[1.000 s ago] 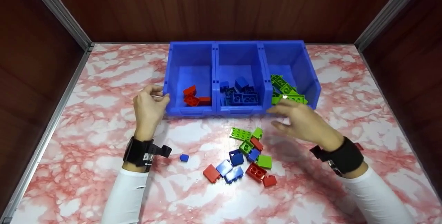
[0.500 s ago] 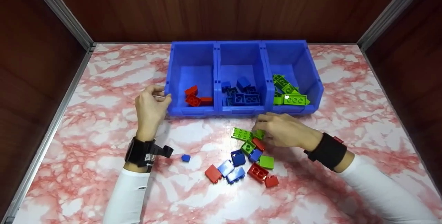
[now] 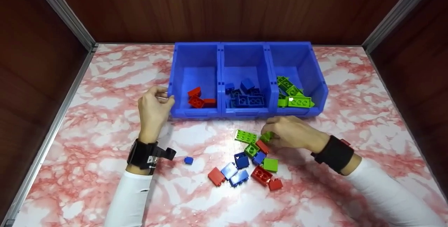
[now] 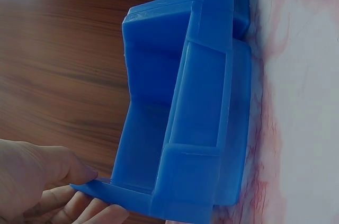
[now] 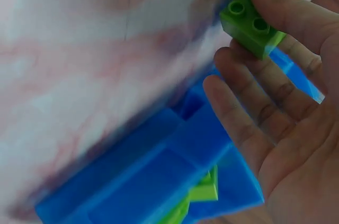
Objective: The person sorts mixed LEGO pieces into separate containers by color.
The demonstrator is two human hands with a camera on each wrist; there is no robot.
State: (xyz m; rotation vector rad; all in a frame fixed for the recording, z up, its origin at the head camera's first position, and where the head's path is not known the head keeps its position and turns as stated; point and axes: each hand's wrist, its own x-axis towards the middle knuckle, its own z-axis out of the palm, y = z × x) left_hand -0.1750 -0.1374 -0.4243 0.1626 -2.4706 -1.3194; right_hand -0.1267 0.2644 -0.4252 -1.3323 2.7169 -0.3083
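The right hand [image 3: 292, 132] has come down from the front lip of the right bin [image 3: 290, 55] to the far edge of the loose bricks on the worktop [image 3: 189, 192], and over the last half second the small green brick [image 5: 249, 30] has shifted slightly away from the long green brick [image 3: 245, 136]. The left hand [image 3: 153, 110] has kept its place at the outer wall of the left bin [image 3: 195, 55].

That wall is pinched between the left thumb and fingers, probably to steady the joined bins. The bins look sorted by colour: red bricks [image 3: 196, 102] in the left one, blue bricks [image 3: 247, 84] in the middle bin [image 3: 243, 55], green bricks [image 3: 299, 101] in the right one.

The right fingers are grasping the small green brick, thumb on one side and fingertips on the other, with the little finger apart from it. A pinch like this seems suited to drawing one piece out of a cluster. The brick sits at the fingertips, in front of the right bin and near a red brick [image 3: 262, 146]; whether it is off the worktop, I cannot tell.
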